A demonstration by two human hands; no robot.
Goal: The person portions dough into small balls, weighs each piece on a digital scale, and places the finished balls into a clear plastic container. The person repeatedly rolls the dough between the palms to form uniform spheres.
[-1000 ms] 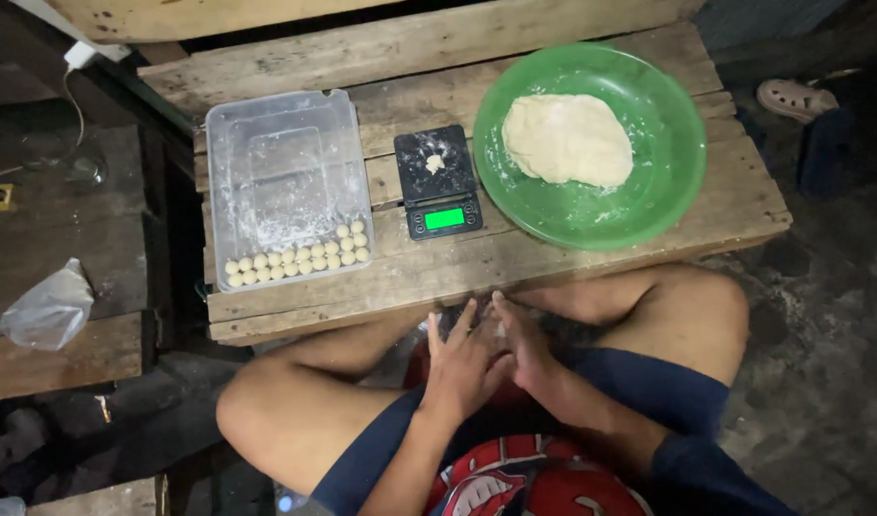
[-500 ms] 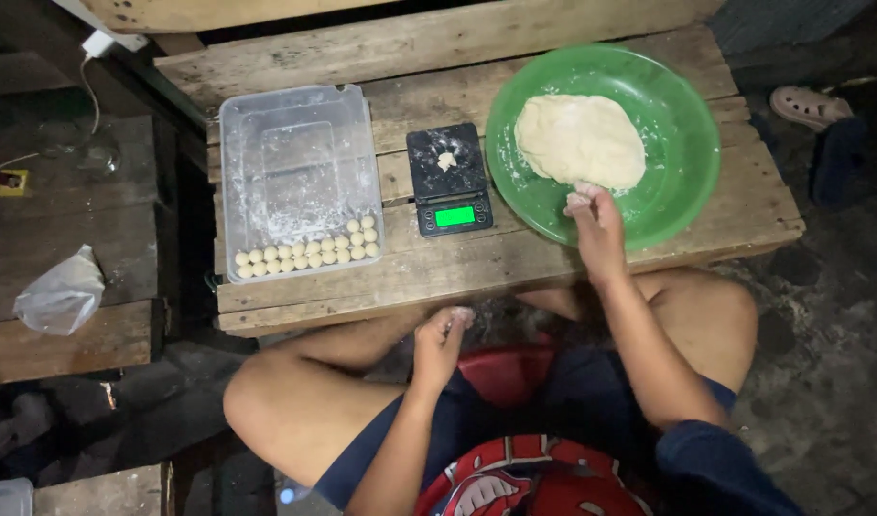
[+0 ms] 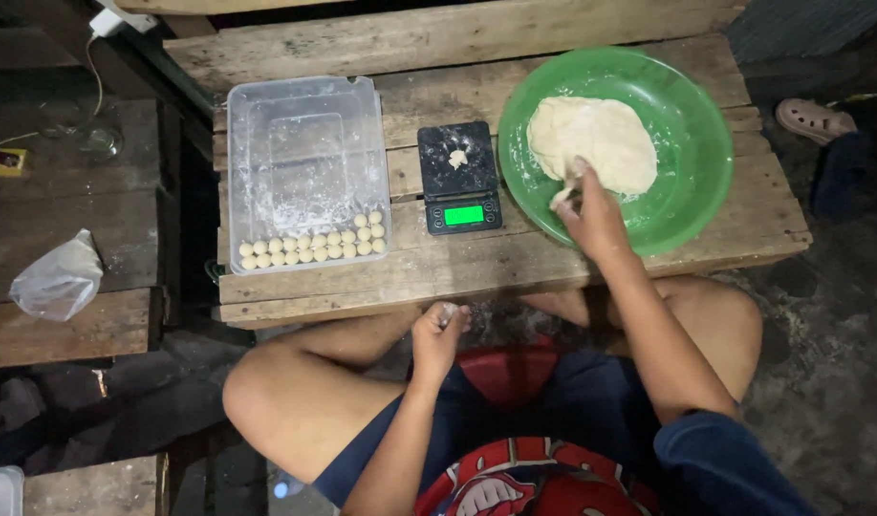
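Note:
My right hand [image 3: 591, 215] reaches into the green bowl [image 3: 701, 143] and pinches the near edge of the pale dough mass [image 3: 596, 139]. My left hand [image 3: 440, 330] hovers below the table's front edge, fingers curled around a small piece of dough. A black digital scale [image 3: 460, 177] with a lit green display stands between the bowl and a clear plastic container [image 3: 304, 143]; a small bit of dough lies on its platform. Several small dough balls [image 3: 314, 247] are lined up in rows along the container's near side.
The low wooden plank table [image 3: 438, 43] holds everything. A crumpled plastic bag [image 3: 58, 279] lies on planks to the left. A sandal [image 3: 813, 117] sits on the ground at the far right. My bare knees are under the table's front edge.
My hands were together in my lap a second ago. My right hand has since moved up into the green bowl and onto the dough; my left hand stayed low by the table edge.

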